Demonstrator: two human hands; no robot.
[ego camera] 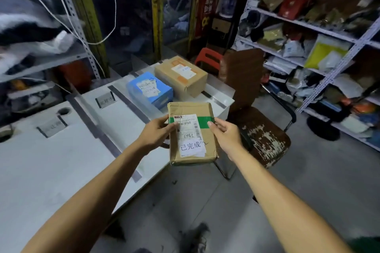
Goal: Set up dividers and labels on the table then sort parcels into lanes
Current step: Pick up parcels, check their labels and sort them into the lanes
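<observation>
Both hands grip a cardboard parcel (192,133) labelled "已完成"

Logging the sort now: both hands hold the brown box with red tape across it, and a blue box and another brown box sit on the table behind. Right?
Not quite: the head view shows the tape is green, not red. Left hand and right hand hold the brown box; the blue box and the other brown box sit on the table behind.

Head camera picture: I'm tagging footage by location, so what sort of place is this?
Probably a parcel depot's sorting room: metal shelves crammed with mail bags, a white table taped into labelled lanes, and both hands gripping a labelled cardboard parcel.
</observation>
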